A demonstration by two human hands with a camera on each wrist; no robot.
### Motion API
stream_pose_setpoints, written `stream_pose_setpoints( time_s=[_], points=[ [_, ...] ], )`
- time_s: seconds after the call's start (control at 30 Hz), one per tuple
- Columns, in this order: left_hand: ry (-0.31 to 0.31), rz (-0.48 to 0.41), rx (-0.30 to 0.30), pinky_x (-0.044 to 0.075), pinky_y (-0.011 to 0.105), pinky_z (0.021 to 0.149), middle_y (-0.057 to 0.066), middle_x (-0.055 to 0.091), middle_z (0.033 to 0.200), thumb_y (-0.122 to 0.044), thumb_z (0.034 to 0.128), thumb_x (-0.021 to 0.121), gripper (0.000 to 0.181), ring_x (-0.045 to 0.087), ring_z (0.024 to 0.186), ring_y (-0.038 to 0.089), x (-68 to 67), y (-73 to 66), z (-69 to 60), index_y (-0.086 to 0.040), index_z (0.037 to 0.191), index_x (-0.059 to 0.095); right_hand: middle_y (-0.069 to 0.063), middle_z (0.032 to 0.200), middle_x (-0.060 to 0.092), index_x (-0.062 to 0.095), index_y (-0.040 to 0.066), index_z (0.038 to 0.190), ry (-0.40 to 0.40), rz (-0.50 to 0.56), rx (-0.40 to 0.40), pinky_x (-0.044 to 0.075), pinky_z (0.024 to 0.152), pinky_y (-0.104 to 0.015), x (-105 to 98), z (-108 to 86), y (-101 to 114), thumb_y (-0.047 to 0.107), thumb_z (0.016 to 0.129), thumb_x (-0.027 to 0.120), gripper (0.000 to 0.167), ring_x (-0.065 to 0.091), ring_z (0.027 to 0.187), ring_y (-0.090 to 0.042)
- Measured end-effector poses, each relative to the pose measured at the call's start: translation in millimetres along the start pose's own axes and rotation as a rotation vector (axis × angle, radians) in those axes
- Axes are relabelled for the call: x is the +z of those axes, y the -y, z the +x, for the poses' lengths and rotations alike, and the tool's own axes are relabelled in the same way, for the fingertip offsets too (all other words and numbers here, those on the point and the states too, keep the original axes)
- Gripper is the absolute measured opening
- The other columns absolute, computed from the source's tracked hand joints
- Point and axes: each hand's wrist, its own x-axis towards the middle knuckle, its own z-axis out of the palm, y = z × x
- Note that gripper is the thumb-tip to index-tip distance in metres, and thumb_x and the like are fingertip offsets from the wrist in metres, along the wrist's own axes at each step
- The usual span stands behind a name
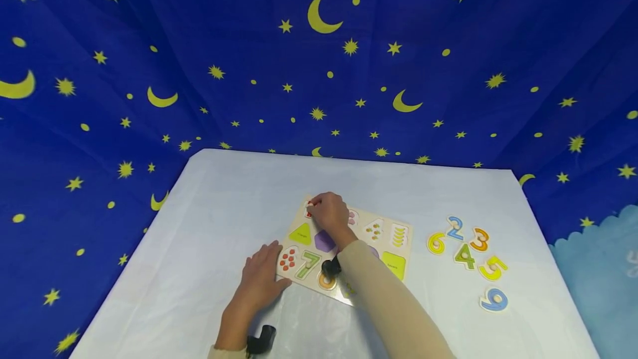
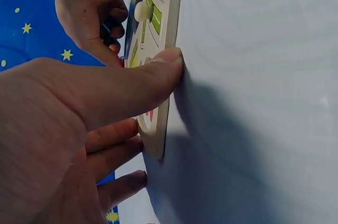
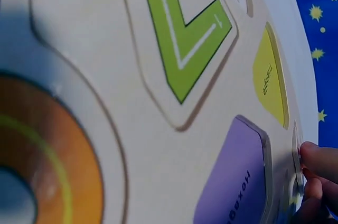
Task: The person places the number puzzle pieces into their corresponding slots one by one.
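A wooden number puzzle board [image 1: 324, 291] lies slanted on the table. My left hand [image 1: 259, 276] holds its near left corner, the thumb [image 2: 163, 71] against the near edge and the other fingers along the left side. My right hand [image 1: 331, 215] reaches over the board and pinches a small red-marked puzzle piece [image 1: 308, 214] at the far left slot; the fingers hide most of it. The green 7 [image 1: 308, 265] and an orange round number piece [image 1: 326, 281] sit in the near row. In the right wrist view, fingertips [image 3: 311, 158] touch the board's far side.
Right of the board lie loose number pieces: blue 2 [image 1: 454, 228], orange 3 [image 1: 480, 240], green 4 [image 1: 464, 256], yellow 5 [image 1: 492, 268], yellow 6 [image 1: 436, 243] and blue 9 [image 1: 494, 299]. A blue star-patterned cloth [image 1: 279, 60] hangs behind the white table [image 1: 199, 209].
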Motion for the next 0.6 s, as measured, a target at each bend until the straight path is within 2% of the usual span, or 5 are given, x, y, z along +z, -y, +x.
stream_pose_setpoints(
  time_s=[0.33, 0.43, 0.6],
  points=[
    [0.016, -0.004, -0.003, 0.014, 0.063, 0.108, 0.016, 0.034, 0.150, -0.023, 0.0786, 0.079, 0.078, 0.024, 0.139, 0.040, 0.8, 0.1, -2.2, -0.001, 0.142, 0.040, 0.003, 0.092, 0.070, 0.078, 0.021, 0.091, 0.029, 0.005, 0.016, 0.050, 0.062, -0.035, 4.2, -3.3, -0.2, 0.029, 0.079, 0.075, 0.015, 0.063, 0.078, -0.018],
    [0.022, -0.008, -0.021, 0.012, 0.062, 0.109, 0.015, 0.033, 0.151, -0.022, 0.0790, 0.079, 0.079, 0.022, 0.140, 0.038, 0.2, 0.3, -2.3, -0.002, 0.143, 0.039, 0.003, 0.091, 0.071, 0.078, 0.021, 0.091, 0.017, 0.051, -0.011, 0.050, 0.059, -0.034, 2.5, -1.7, -4.4, 0.029, 0.078, 0.075, 0.016, 0.063, 0.075, -0.017],
    [0.033, -0.001, -0.041, 0.010, 0.060, 0.111, 0.014, 0.031, 0.153, -0.022, 0.0791, 0.079, 0.081, 0.019, 0.142, 0.037, -2.1, -1.4, -1.3, -0.003, 0.145, 0.037, 0.006, 0.079, 0.068, 0.078, 0.019, 0.094, -0.007, 0.147, 0.002, 0.048, 0.057, -0.031, -14.6, 0.9, -15.3, 0.028, 0.079, 0.074, 0.018, 0.059, 0.066, -0.014]
  ],
)
